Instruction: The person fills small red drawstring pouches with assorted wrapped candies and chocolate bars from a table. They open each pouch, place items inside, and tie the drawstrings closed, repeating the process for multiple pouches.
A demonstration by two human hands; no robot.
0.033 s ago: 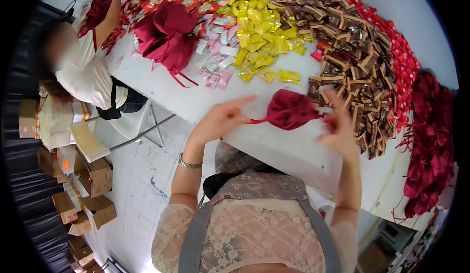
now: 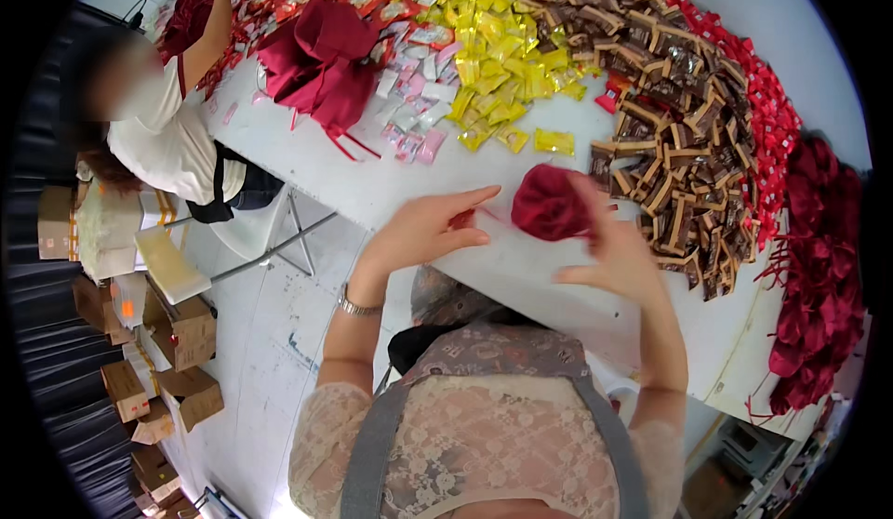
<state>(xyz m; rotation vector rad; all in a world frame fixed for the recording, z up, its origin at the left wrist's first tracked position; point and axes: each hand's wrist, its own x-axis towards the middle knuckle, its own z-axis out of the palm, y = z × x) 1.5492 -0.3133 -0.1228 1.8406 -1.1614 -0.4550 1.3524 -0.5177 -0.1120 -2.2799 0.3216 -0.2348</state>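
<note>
Centrally, a red pouch (image 2: 549, 205) over the counter (image 2: 445, 182), left hand (image 2: 420, 231) beside it, fingers (image 2: 473, 199) spread, blurred right hand (image 2: 621, 257) at its edge, grip unclear, yellow packets (image 2: 507, 49) and brown packets (image 2: 684, 152) beyond, print too small to read.

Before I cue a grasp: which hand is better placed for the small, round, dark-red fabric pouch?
Right, likely: the right hand overlaps the pouch at its right edge, though blur hides whether they touch. The left hand sits visibly apart, on the left.
</note>
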